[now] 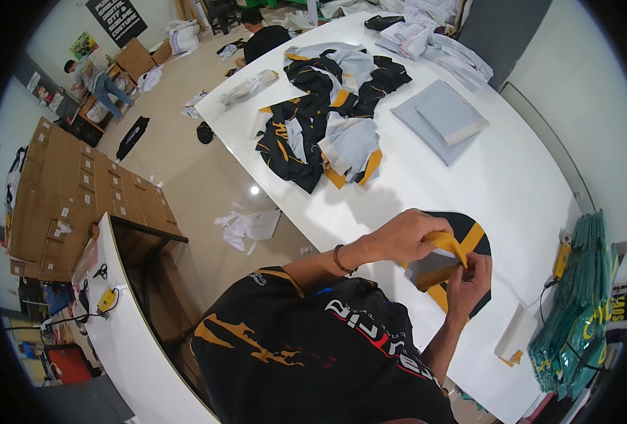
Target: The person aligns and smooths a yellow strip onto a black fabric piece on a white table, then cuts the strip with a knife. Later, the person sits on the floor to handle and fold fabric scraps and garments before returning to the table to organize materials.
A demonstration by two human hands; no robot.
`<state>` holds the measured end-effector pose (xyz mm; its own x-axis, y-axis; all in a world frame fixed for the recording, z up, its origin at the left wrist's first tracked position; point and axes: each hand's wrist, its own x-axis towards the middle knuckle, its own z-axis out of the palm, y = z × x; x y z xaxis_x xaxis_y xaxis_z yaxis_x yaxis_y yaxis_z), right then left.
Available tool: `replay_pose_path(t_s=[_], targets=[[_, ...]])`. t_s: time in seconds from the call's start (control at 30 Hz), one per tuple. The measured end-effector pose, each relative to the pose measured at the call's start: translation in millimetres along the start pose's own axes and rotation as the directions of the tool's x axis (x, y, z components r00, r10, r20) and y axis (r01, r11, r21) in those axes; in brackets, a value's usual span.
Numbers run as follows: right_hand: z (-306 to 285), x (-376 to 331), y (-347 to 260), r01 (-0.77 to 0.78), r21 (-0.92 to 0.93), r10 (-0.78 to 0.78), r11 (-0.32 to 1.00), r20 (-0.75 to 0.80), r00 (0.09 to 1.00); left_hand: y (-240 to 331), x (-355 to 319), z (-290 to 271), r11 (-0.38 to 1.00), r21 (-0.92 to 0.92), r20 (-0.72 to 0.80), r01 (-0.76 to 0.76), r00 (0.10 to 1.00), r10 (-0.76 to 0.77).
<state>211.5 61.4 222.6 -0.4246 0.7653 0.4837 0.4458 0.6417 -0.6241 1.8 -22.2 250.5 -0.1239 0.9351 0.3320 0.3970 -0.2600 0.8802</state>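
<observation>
My left hand (413, 234), with a beaded bracelet on its wrist, pinches one side of a yellow fabric piece (449, 244). The fingers of my right hand (470, 284) close on its other side. The piece is folded over, and a greyish underside shows below the yellow. Beneath both hands, a black fabric panel (480, 243) with a rounded end and yellow bands lies on the white table (412, 180). My hands and the held piece hide the panel's middle.
Farther up the table are a heap of black, yellow and grey fabric pieces (306, 134) and flat grey sheets (437, 124). Teal packs (575, 304) and a yellow cutter-like tool (561, 260) are at right. Cardboard boxes (80, 191) stand left; two people (265, 42) are farther back.
</observation>
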Motion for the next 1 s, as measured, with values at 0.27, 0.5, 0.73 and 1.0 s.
replay_pose_path(t_s=[0.27, 0.5, 0.73, 1.0], targets=[[-8, 3, 29, -0.037, 0.034, 0.042, 0.999, -0.177, 0.983, 0, -3, -10, 0.985, 0.143, -0.044, -0.096, 0.994, 0.104], [-26, 15, -2, -0.179, 0.214, 0.221, 0.960, -0.191, 0.956, 12, -3, -40, 0.973, 0.211, -0.026, -0.091, 0.995, 0.098], [-71, 19, 26, 0.016, 0.022, -0.019, 1.000, 0.138, 0.990, 12, -8, -66, 0.954, 0.280, -0.097, -0.111, 0.985, 0.143], [-112, 32, 24, 0.132, -0.084, -0.140, 0.988, -0.094, 0.986, 39, 4, -92, 0.965, 0.199, -0.119, -0.168, 0.974, 0.194]])
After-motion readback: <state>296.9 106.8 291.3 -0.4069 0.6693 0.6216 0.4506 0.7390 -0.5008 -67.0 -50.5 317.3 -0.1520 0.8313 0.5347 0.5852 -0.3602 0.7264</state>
